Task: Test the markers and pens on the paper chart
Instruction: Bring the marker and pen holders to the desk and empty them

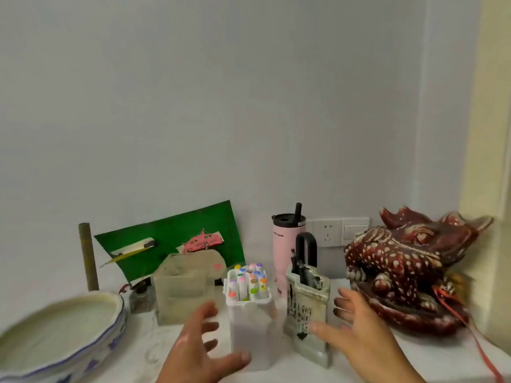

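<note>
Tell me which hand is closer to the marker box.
Left. The left hand spreads beside the marker box, thumb at its front; the right hand is beyond, by the pen holder.

The white tabletop (442,357) carries a marker box (250,327) that stands between the left hand (193,346) and the right hand (359,335). A lettered pen holder (307,313) stands just beside the right hand's fingers. A pink tumbler (283,250) is behind the holder, and a red spotted toad figure (401,272) sits to that hand's right. Beyond the left hand is a frosted square pot (179,288). Further left are a small ink bottle (141,297) and a blue-and-white bowl (55,327).
</note>
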### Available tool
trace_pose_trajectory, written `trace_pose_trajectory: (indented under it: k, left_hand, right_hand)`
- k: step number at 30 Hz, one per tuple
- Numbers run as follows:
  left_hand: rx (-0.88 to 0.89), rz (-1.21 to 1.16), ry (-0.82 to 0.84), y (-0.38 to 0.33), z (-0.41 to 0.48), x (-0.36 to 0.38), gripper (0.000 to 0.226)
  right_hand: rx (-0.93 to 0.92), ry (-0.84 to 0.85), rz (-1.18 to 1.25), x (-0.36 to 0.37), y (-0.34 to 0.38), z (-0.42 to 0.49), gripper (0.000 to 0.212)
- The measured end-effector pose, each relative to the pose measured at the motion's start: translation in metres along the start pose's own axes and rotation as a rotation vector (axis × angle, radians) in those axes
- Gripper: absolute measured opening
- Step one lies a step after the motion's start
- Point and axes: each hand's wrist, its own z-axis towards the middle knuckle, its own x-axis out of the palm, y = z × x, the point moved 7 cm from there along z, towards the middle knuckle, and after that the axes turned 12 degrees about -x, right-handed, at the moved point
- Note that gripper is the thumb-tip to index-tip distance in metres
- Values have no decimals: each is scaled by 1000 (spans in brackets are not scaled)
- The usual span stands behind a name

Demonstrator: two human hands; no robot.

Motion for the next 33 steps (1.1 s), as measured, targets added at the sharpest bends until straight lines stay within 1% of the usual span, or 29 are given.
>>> trace_pose_trajectory:
  k: [1, 2, 4, 6, 8, 10, 13, 18, 21, 24, 27, 30, 33]
  left_hand:
    - [35, 74, 45, -6, 4, 8, 114]
    - [86, 112, 107, -12, 9, 16, 119]
    - [102, 86, 211, -18, 20, 28, 113]
    - [115, 45, 271, -21, 28, 36, 109]
    - [125, 14, 297, -21, 33, 38, 114]
    - [112, 4, 310, -18, 40, 37, 117]
    - [88, 10, 306, -12, 44, 39, 108]
    - [79, 5, 196, -11, 31, 36, 94]
    - [111, 13, 185, -20, 11, 35, 94]
    - [155, 12, 227, -32, -16, 42, 96]
    - [218, 20, 276, -50, -47, 61, 87]
    - [262, -1, 391, -63, -77, 95, 78]
    - [312, -3, 517, -66, -101, 137, 71]
  right_hand:
    - [-51, 29, -85, 7, 4, 5, 103]
    - [-79, 25, -140, 11, 8, 9, 97]
    - [-73, -4, -174, 20, 6, 14, 84]
    - [-59, -68, -208, 23, 0, 16, 74]
    - [-68, -90, -257, 25, -5, 20, 69]
    - [-69, -91, -299, 26, -9, 22, 68]
    - [-95, -84, -335, 28, -17, 25, 68]
    - [-136, -58, -299, 18, -21, 17, 66]
    - [-187, -56, -268, -8, -16, 3, 59]
    - [-247, -45, -223, -44, -8, -23, 54]
    - [-280, -61, -200, -85, 3, -60, 52]
    - [-277, -94, -206, -120, 5, -105, 56]
    - [-217, -143, -200, -146, -4, -154, 61]
